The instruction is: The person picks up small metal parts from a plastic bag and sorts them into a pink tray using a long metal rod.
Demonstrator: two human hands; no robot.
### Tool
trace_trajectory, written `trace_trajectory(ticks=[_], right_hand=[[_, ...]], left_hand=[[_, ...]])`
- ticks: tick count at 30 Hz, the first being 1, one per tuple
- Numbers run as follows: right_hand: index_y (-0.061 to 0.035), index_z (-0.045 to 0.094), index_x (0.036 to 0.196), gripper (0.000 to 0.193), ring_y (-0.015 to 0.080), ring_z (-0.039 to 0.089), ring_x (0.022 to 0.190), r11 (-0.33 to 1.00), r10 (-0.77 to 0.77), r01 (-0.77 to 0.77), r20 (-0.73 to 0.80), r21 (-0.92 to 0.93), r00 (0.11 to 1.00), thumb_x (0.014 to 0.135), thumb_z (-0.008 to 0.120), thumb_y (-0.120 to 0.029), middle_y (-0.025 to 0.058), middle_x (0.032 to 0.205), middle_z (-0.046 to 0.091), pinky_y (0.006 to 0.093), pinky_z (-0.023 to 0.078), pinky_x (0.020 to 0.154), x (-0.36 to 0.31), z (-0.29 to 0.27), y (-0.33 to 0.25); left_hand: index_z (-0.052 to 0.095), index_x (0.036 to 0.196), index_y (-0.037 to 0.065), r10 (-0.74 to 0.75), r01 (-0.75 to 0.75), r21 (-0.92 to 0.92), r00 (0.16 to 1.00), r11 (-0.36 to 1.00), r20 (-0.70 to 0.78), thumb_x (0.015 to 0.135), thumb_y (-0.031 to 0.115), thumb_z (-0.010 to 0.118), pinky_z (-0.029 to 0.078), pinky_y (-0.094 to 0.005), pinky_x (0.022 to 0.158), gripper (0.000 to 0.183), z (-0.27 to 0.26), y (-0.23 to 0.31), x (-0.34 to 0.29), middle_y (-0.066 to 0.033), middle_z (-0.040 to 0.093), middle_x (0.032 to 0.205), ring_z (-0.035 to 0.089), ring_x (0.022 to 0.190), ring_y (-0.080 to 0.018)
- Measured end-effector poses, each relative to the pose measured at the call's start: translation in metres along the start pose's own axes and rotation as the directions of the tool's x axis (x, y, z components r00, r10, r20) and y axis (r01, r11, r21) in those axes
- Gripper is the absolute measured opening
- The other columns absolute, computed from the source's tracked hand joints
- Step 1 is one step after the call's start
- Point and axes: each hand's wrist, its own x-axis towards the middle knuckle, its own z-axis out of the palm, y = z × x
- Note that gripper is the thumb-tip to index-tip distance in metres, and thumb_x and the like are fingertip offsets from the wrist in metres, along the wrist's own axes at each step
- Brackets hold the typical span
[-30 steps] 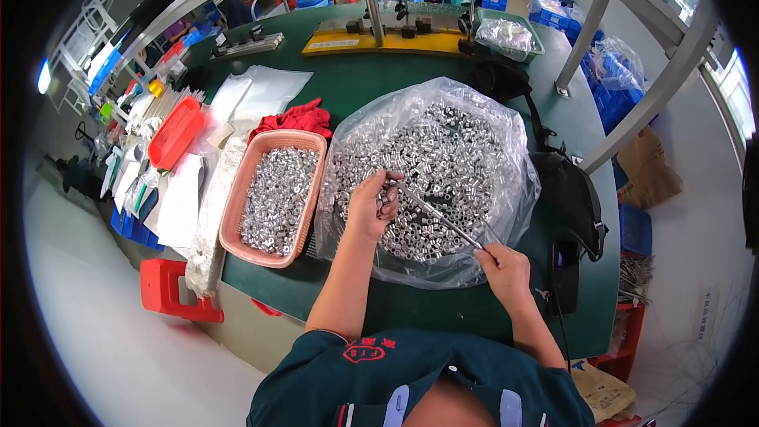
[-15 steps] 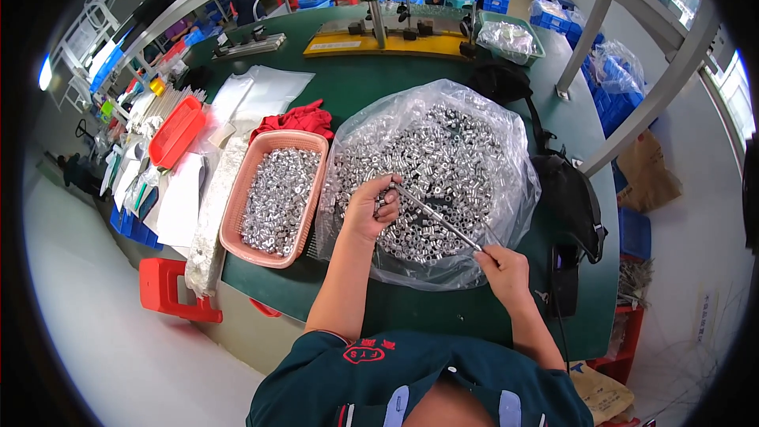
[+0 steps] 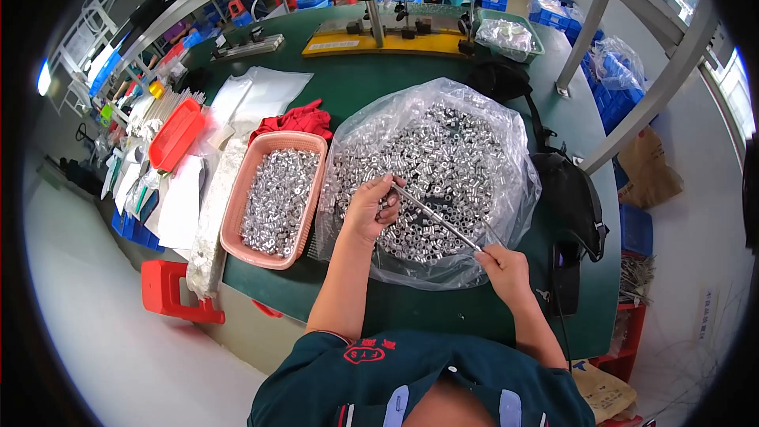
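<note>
My right hand (image 3: 504,270) grips the lower end of a thin metal rod (image 3: 436,217), which slants up and left over a clear plastic bag (image 3: 518,122). The opened bag is spread wide, full of small silver metal sleeves (image 3: 451,138). At the rod's upper tip, my left hand (image 3: 375,209) is closed, thumb and forefinger pinched at the rod end. Small metal sleeves seem to sit in its curled fingers, largely hidden. Left of the bag stands a pink plastic basket (image 3: 231,217) holding many similar small silver pieces (image 3: 278,202).
A red cloth (image 3: 296,120) lies behind the basket, and a red tray (image 3: 175,134) sits farther left. A black bag (image 3: 565,198) rests at the right. A yellow-based fixture (image 3: 340,43) and a green tray (image 3: 536,47) stand at the back of the green table (image 3: 348,300).
Both hands and the rod keep nearly the same place. The left thumb and fingertips have shifted slightly at the rod's tip.
</note>
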Motion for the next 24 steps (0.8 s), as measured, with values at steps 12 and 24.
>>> trace_trajectory(ticks=[12, 24], right_hand=[[-0.0025, 0.063, 0.083, 0.016, 0.012, 0.048, 0.049, 0.984, 0.146, -0.15, 0.043, 0.098, 0.988, 0.081, 0.064, -0.018, 0.0068, 0.054, 0.05, 0.0283, 0.039, 0.05, -0.004, 0.014, 0.0], [-0.0005, 0.059, 0.077, 0.023, 0.0027, 0.032, 0.047, 0.572, 0.271, -0.54, 0.48, 0.617, 0.835, 0.09, 0.052, -0.018, -0.0055, 0.054, 0.039, 0.0201, 0.024, 0.044, 0.001, 0.009, 0.001]], left_hand=[[0.056, 0.104, 0.0, 0.109, -0.112, -0.022, 0.988, 0.993, -0.112, 0.092, 0.026, 0.05, 0.024, -0.0203, 0.036, 0.028, 0.011, -0.018, 0.004, -0.0008, 0.045, 0.06, 0.034, 0.041, -0.0074], [0.055, 0.105, -0.001, -0.054, 0.054, 0.157, 0.999, 0.986, -0.007, 0.094, 0.025, 0.046, 0.025, -0.0194, 0.037, 0.03, 0.03, -0.025, -0.001, -0.0007, 0.047, 0.062, 0.034, 0.042, -0.0059]])
